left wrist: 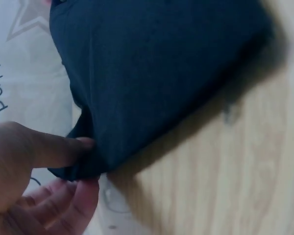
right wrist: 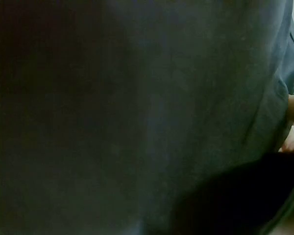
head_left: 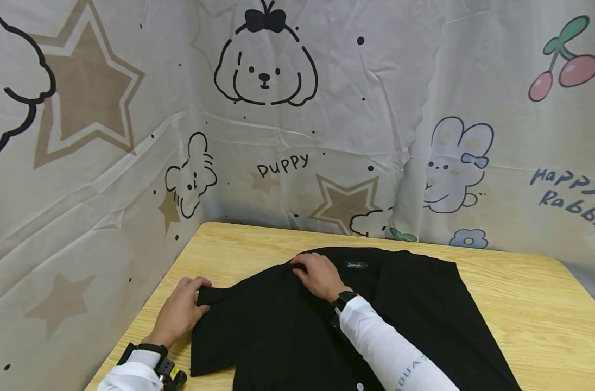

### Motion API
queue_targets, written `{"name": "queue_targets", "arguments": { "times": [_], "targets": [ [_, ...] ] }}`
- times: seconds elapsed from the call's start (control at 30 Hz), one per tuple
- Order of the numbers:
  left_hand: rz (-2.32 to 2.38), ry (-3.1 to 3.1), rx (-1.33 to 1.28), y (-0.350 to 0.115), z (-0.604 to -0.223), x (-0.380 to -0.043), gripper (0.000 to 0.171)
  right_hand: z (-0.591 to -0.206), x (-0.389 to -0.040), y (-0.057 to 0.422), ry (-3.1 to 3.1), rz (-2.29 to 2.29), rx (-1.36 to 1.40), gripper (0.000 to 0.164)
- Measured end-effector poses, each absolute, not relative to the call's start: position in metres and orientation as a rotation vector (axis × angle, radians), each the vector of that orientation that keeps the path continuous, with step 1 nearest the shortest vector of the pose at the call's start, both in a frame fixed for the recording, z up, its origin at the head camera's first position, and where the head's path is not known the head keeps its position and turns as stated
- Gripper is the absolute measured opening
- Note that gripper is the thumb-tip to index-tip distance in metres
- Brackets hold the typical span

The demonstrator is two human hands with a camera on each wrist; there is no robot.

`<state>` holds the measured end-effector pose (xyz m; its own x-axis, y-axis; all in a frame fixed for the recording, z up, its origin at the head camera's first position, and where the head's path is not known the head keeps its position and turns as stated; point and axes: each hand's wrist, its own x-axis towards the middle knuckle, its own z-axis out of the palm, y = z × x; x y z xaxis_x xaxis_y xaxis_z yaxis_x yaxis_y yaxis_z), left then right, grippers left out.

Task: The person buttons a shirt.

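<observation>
A black short-sleeved shirt lies spread on the wooden table, its neck label facing up and a white button near the bottom edge of the head view. At the end of the left-hand sleeve, my left hand pinches the hem corner. The left wrist view shows the thumb over the sleeve and the fingers beneath it. My right hand reaches across the shirt and grips its shoulder beside the neck opening. Dark cloth fills most of the right wrist view, with part of that hand at the right edge.
The table has light wood grain and rounded far corners. Behind it and along the left hangs a pale curtain printed with stars, a puppy and a rabbit. Bare tabletop shows beyond the shirt and on its right.
</observation>
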<state>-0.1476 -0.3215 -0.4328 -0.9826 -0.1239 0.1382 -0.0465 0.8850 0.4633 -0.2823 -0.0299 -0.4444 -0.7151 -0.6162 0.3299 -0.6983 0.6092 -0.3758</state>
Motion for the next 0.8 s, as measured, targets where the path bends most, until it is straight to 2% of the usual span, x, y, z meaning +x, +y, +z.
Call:
{"name": "queue_targets", "arguments": {
  "times": [0.17, 0.4, 0.63, 0.8],
  "targets": [
    [-0.536, -2.903, 0.132, -0.318, -0.431, -0.147, 0.034, -0.444, -0.285, -0.03, -2.74, 0.647, 1.08, 0.021],
    [-0.364, -2.925, -0.173, -0.31, -0.429, -0.147, 0.036, -0.447, -0.285, -0.031, -2.822, 0.535, 1.074, 0.025],
    [-0.335, -3.064, -0.039, -0.303, -0.429, -0.143, 0.035, -0.45, -0.284, -0.033, -2.823, 0.476, 1.1, 0.025],
    [-0.278, -3.037, -0.08, -0.301, -0.43, -0.143, 0.034, -0.451, -0.284, -0.032, -2.811, 0.49, 1.119, 0.026]
  ]
}}
